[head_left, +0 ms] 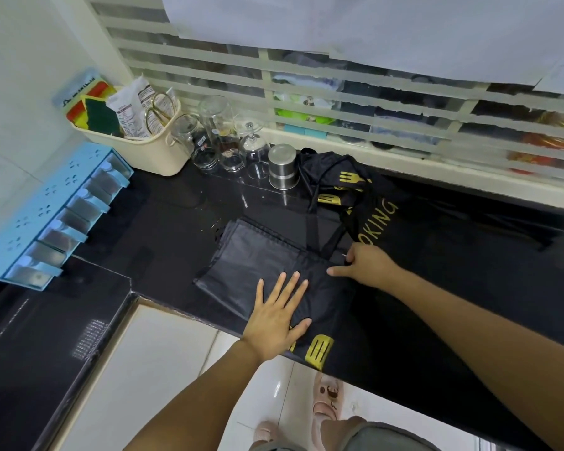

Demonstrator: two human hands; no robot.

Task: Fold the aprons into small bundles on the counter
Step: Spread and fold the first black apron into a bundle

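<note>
My left hand (275, 317) lies flat on the black apron (251, 268), fingers straight and spread, its grip apart, pressing the cloth down near the front edge of the dark worktop (163, 229). Just to its right, my right hand (370, 265) has its grip closed on a fold of the same apron, forefinger laid out along the fabric toward the left hand, the other fingers curled in. The apron sits partly folded: a greyish panel lies squared off to the left of my hands, a yellow-printed corner hangs over the worktop edge below them, and yellow lettering (376, 222) runs across the spread cloth beyond my right hand. Black straps lead back to a bunched heap of black, yellow-printed cloth (332, 177) against the window ledge; whether that is a second apron, I cannot tell. Beside the heap stands a steel canister (284, 167), then upturned glass jars (217, 138) and a cream basket (157, 157). A blue rack (46, 216) lines the left wall.
</note>
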